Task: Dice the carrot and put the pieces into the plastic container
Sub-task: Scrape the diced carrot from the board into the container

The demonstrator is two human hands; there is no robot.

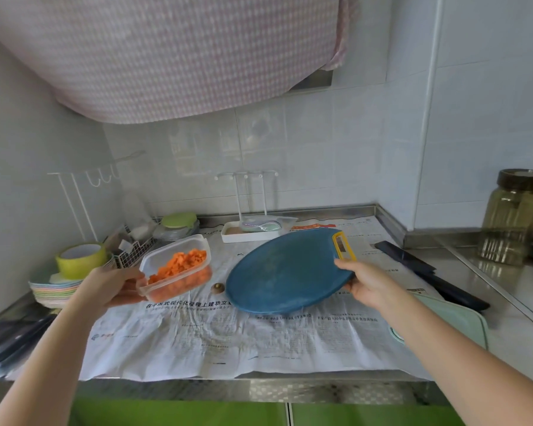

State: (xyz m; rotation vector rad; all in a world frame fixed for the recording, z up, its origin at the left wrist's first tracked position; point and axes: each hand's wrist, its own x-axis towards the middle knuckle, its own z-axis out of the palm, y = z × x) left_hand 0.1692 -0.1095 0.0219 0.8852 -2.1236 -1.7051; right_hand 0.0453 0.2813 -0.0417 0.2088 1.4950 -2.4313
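A clear plastic container [166, 256] holds a heap of diced carrot [182, 265]. My left hand [111, 287] grips its near left end and holds it tilted above the counter. My right hand [363, 282] grips the right edge of a round blue cutting board [283, 272] with a yellow handle [344, 245]. The board is raised on its right side and slopes down toward the container. No carrot pieces show on the board. A small brown carrot end [218, 288] lies on the newspaper between container and board.
Newspaper [228, 336] covers the steel counter. A black knife [428, 272] lies at the right, with a pale green board [456, 318] near it and a glass jar [514, 216] behind. A white rack tray [253, 235], lidded jars [179, 224], tape roll [80, 256] and stacked plates [54, 290] crowd the back and left.
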